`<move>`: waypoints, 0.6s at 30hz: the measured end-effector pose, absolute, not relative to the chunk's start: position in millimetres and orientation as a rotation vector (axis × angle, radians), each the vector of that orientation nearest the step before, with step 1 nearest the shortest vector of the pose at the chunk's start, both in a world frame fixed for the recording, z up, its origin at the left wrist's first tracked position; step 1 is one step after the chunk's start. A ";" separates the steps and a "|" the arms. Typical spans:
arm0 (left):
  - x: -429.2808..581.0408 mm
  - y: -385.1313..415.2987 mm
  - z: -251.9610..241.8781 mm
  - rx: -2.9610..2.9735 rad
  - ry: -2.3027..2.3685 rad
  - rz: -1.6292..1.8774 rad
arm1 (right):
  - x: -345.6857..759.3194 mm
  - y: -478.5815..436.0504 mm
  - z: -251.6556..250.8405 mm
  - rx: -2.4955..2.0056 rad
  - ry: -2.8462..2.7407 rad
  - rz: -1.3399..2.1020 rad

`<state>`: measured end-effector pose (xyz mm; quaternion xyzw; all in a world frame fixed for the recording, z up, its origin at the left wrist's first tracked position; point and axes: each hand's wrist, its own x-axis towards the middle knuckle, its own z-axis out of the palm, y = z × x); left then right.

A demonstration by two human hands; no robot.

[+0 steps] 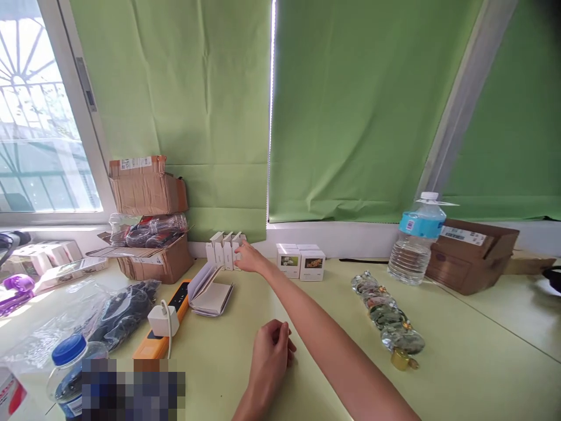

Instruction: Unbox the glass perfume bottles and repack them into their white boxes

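My right hand [249,257] reaches far across the table to a row of slim white boxes [223,256] standing near the wall. Its fingers are closed on the rightmost white box [237,248], and the hand hides part of it. My left hand [272,348] rests closer in on the table, its fingers curled and nothing visible in them. An open notebook [213,298] lies just in front of the row. To the right of my right hand stand small white boxes with plant pictures [300,263].
At left are an orange power strip [151,348] with a white charger [163,320], a blue-capped bottle [72,374] and stacked cardboard boxes [151,222]. At right are a row of shiny lidded discs [388,316], a large water bottle [414,245] and a brown carton [468,263].
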<state>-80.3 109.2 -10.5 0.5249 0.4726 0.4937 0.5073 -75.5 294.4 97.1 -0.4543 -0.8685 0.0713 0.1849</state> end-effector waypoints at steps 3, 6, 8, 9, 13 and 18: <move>-81.2 109.1 -4.8 1.241 1.144 1.172 | -83.4 305.4 93.3 -1.260 -2.392 0.260; -82.4 109.2 -2.9 1.223 1.142 1.173 | -86.1 305.6 83.3 -1.236 -2.348 0.289; -83.0 109.2 -4.5 1.230 1.115 1.193 | -84.2 300.3 76.5 -1.226 -2.319 0.287; -83.2 109.3 -5.9 1.233 1.105 1.205 | -81.9 296.1 74.0 -1.221 -2.307 0.282; -85.4 109.8 -10.1 1.245 1.148 1.280 | -62.4 266.1 70.5 -1.176 -2.293 0.242; -96.4 108.9 -1.1 1.307 1.441 1.493 | -23.1 202.3 68.2 -1.136 -2.247 0.158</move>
